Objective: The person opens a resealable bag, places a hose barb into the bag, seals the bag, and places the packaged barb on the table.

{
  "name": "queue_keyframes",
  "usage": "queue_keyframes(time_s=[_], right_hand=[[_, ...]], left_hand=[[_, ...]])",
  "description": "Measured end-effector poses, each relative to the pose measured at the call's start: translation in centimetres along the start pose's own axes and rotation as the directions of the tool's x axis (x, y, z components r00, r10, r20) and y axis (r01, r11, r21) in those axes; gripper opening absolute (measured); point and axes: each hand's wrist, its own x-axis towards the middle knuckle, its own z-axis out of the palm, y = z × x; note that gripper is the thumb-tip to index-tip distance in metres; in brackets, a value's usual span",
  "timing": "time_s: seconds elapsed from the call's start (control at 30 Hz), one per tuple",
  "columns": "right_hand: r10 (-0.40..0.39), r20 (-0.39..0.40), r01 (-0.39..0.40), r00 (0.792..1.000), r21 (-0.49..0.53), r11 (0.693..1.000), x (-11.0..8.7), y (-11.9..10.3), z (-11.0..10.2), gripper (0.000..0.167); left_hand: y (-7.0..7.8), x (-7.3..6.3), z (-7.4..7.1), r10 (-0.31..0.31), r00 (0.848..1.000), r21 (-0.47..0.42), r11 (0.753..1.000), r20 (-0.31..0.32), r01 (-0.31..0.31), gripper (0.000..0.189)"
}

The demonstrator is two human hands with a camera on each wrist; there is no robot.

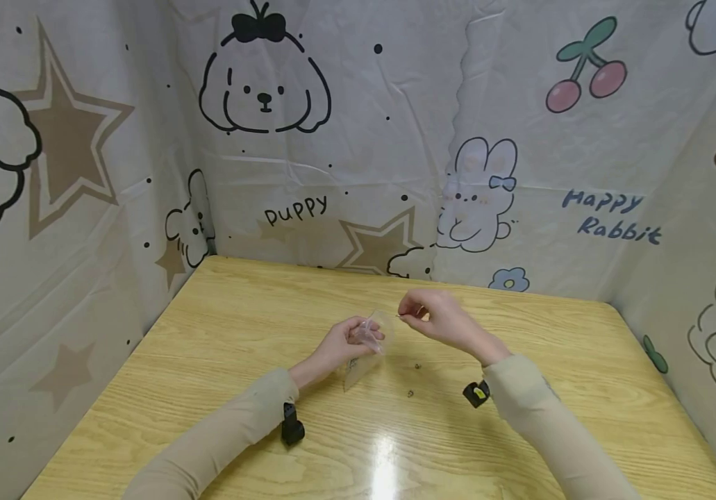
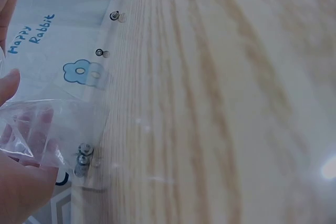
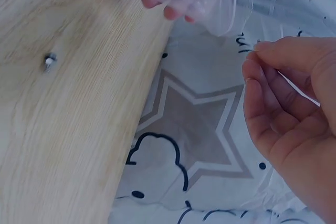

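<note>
2 loose pieces (image 2: 99, 52) near clear bag (image 2: 68, 124)

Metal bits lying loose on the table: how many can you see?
2: the far bit and the near bit, the latter closer to the person, both right of the bag in the head view. Others may be hidden.

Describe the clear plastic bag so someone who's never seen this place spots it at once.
Find the wooden table before the cartoon-printed cloth. Near its middle, the left hand grips a clear plastic bag with small metallic pieces inside. Held up and see-through, it differs from the two tiny pieces lying loose on the table.
</note>
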Motion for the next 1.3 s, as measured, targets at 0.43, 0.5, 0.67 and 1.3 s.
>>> queue_keyframes(time_s=[0.43,0.5,0.67,1.3], right_hand=[[-0.05,0.044,0.048,0.998,0.037,0.998,1.4,-1.5,0.4,0.006],[-0.049,0.041,0.048,0.998,0.044,0.998,1.3,-1.5,0.3,0.006],[-0.013,0.036,0.011,0.999,0.044,0.999,0.7,-0.9,0.1,0.006],[0.189,0.244,-0.208,0.951,0.054,0.977,-5.3,4.0,3.6,0.005]], left_hand=[[-0.1,-0.2,-0.1,0.003,1.0,-0.007,1.0,0.014,-0.003,0.04],[-0.1,-0.2,-0.1,0.004,1.0,-0.005,1.0,0.014,-0.004,0.04],[-0.1,-0.1,0.0,-0.009,1.0,-0.003,1.0,0.007,0.009,0.041],[-0.2,0.0,0.1,-0.014,1.0,0.023,1.0,-0.022,0.014,0.04]])
